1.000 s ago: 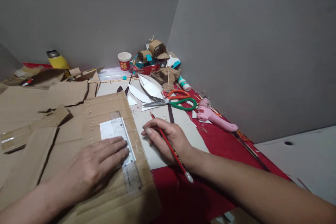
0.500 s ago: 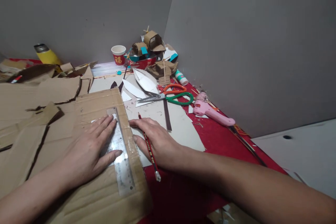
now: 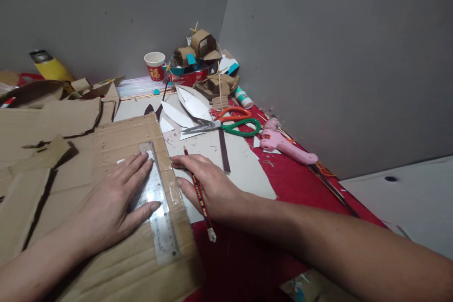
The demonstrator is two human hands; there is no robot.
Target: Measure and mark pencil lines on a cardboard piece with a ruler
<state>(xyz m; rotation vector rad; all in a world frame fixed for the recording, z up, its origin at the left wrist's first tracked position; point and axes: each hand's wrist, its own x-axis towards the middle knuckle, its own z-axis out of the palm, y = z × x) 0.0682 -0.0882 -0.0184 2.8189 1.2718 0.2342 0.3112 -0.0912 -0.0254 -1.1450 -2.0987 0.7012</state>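
Note:
My left hand [image 3: 118, 193] lies flat with its thumb spread, pressing a clear plastic ruler [image 3: 164, 233] onto a brown cardboard sheet [image 3: 123, 264]. White paper shows partly from under this hand and the ruler. Just past the sheet's right edge, my right hand [image 3: 212, 188] has a dark red-and-black pencil [image 3: 198, 188] tucked between its fingers, tip pointing away and eraser end toward me. The index finger and thumb of that hand reach the cardboard's edge; whether they pinch it I cannot tell.
Scissors [image 3: 240, 127] with orange and green handles lie beyond my right hand, and a pink glue gun [image 3: 286, 146] to their right. Farther back are a paper cup [image 3: 155, 67], cardboard models [image 3: 203, 45] and a yellow bottle [image 3: 53, 68]. Cardboard scraps [image 3: 67, 118] cover the left; grey walls stand behind.
The view has shifted slightly, so most things sit a little higher and farther left. Both hands keep practically the same pose on the ruler and at the cardboard's edge.

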